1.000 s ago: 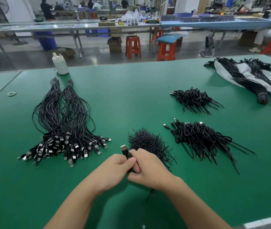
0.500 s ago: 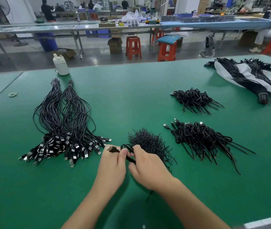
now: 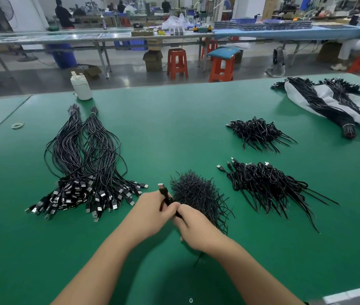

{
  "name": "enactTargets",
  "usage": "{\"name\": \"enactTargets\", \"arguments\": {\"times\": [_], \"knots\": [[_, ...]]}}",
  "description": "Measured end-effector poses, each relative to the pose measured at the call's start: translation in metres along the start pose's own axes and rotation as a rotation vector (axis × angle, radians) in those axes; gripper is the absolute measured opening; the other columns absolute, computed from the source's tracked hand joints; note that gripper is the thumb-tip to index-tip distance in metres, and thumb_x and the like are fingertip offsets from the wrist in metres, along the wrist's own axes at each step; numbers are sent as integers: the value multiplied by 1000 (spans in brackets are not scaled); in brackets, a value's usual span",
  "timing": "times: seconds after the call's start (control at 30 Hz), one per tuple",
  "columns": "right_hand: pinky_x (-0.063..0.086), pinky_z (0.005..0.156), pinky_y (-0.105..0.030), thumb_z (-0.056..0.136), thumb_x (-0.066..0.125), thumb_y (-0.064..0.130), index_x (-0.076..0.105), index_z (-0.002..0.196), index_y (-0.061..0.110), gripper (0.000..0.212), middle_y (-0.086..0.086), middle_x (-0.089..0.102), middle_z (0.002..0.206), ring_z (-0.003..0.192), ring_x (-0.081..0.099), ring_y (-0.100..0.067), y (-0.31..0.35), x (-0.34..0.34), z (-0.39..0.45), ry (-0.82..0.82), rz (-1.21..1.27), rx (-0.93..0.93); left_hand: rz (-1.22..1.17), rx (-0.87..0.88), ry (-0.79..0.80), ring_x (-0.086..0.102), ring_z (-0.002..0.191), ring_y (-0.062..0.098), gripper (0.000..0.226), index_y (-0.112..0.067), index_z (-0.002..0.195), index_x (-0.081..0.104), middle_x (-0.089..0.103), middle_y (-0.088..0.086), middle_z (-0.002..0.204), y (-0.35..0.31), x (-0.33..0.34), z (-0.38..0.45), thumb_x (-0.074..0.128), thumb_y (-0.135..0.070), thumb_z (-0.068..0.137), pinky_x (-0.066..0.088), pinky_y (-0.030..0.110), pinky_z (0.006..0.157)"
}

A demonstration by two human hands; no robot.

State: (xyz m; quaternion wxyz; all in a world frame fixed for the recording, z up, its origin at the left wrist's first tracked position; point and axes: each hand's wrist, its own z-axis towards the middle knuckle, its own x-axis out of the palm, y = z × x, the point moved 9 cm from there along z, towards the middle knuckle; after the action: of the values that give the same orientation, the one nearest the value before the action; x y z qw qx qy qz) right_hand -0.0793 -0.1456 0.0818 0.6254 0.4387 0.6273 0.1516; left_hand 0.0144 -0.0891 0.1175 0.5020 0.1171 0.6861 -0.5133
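Gripping one cable (image 3: 164, 193) between them, left hand (image 3: 150, 214) and right hand (image 3: 194, 226) could let it spring loose if either grip slackens.

We count one single cable (image 3: 165, 194) in the lower middle of the frame. Left of it on the tabletop (image 3: 174, 128) lie two long bunches of cables, the left bundle (image 3: 67, 150) and the right bundle (image 3: 100, 150). At the centre we count one heap of wire ties (image 3: 196, 192). To its right are two piles of coiled cables, the near pile (image 3: 267, 183) and the far pile (image 3: 256, 133). In the upper right, one white sheet (image 3: 328, 95) carries two tied bundles (image 3: 322, 107). In the upper left we find one white bottle (image 3: 81, 88) and one pale loop (image 3: 17, 125). Beyond the tabletop we count four orange stools (image 3: 177, 62).
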Motion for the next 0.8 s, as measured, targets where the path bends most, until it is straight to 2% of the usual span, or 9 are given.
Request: {"name": "enactTargets", "arguments": {"times": [0.07, 0.17, 0.2, 0.27, 0.33, 0.43, 0.57, 0.67, 0.8], "knots": [[56, 76, -39, 106, 37, 25, 50, 129, 22, 27, 1, 61, 102, 73, 63, -16, -2, 3, 2, -1, 130, 22, -31, -26, -34, 45, 49, 4, 25, -15, 78, 63, 55, -6, 56, 1, -3, 5, 63, -36, 92, 36, 20, 52], [46, 102, -36, 108, 33, 28, 45, 139, 20, 35, 4, 60, 129, 115, 58, -14, -2, 0, 3, -73, 181, -20, -71, -50, -32, 38, 45, 7, 39, -10, 65, 54, 48, -8, 51, 0, 0, 15, 65, -37, 90, 33, 23, 50], [44, 102, -30, 108, 31, 29, 46, 140, 23, 36, 13, 61, 129, 114, 57, -5, -3, -1, 1, -86, 222, -34, -111, -66, -17, 37, 45, 9, 42, -10, 62, 51, 46, -9, 49, 2, 2, 19, 67, -38, 89, 32, 27, 50], [46, 79, -18, 108, 29, 33, 53, 125, 33, 29, 35, 63, 91, 80, 57, 10, -9, -3, -1, -83, 331, -20, -250, -96, 41, 33, 45, 10, 45, -11, 57, 52, 40, -11, 44, 6, 10, 25, 69, -37, 89, 29, 30, 50], [41, 59, -26, 109, 29, 34, 54, 102, 23, 28, 24, 54, 56, 52, 49, -2, -20, -7, -1, -107, 411, 24, -430, -111, 122, 32, 48, 16, 43, -10, 57, 60, 39, -5, 48, 5, 22, 30, 71, -38, 88, 26, 31, 51], [38, 56, -32, 109, 31, 31, 46, 85, 18, 31, 13, 46, 52, 50, 43, -13, -33, -17, 1, -187, 435, 43, -675, -132, 243, 29, 47, 16, 36, -24, 55, 60, 39, -2, 51, -2, 40, 34, 72, -35, 87, 25, 26, 48], [42, 55, -28, 108, 32, 34, 48, 88, 20, 29, 5, 43, 62, 52, 43, -13, -62, -33, 1, -289, 520, 187, -1107, -277, 249, 41, 49, 10, 9, -9, 98, 66, 55, 3, 71, 7, 55, 41, 58, -13, 98, 36, 21, 46], [44, 62, -31, 108, 31, 37, 49, 89, 18, 32, 10, 39, 54, 46, 42, -7, -87, -46, -3, -360, 581, 280, -387, -235, 31, 58, 69, 10, 9, -19, 94, 67, 65, -5, 84, 26, 44, 46, 60, -24, 98, 44, 19, 62], [44, 63, -36, 108, 31, 35, 49, 88, 14, 34, 11, 37, 47, 42, 39, -4, -105, -56, -4, -421, 636, 335, 77, -160, 134, 59, 80, 16, 24, -27, 83, 59, 61, -6, 86, 17, 74, 39, 66, -49, 89, 45, 29, 68]]}}
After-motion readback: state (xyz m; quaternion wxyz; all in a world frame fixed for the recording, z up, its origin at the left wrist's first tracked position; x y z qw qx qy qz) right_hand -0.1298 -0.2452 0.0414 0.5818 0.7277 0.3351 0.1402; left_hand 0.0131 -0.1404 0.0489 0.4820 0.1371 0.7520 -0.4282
